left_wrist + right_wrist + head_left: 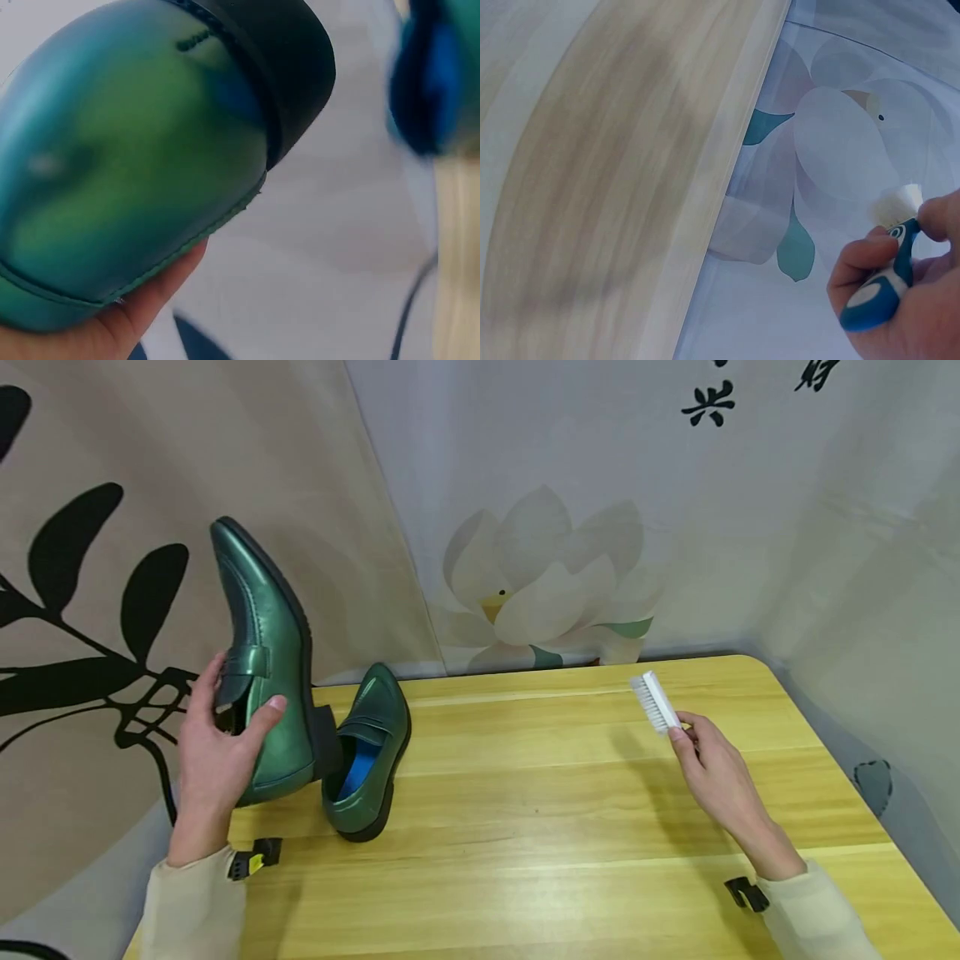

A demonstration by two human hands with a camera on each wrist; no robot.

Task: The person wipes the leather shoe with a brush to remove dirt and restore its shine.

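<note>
My left hand [217, 752] grips a shiny green loafer [281, 693] by its opening, thumb on the outer side. The loafer is held toe up, its dark sole and heel facing right. In the left wrist view its rounded green back [142, 150] and black heel [292, 67] fill much of the picture. A matching green loafer [390, 777] with a blue insole rests on the table, just right of the raised one. At the right, my right hand [716, 772] holds a small white-bristled brush [658, 700] above the table; its blue and white handle [877, 300] lies in my fingers.
A light wooden table [525, 818] spreads between and below the hands. Behind it hangs a pale curtain [562, 435] printed with a lotus flower and dark leaves. The table's far right corner [742, 664] is rounded.
</note>
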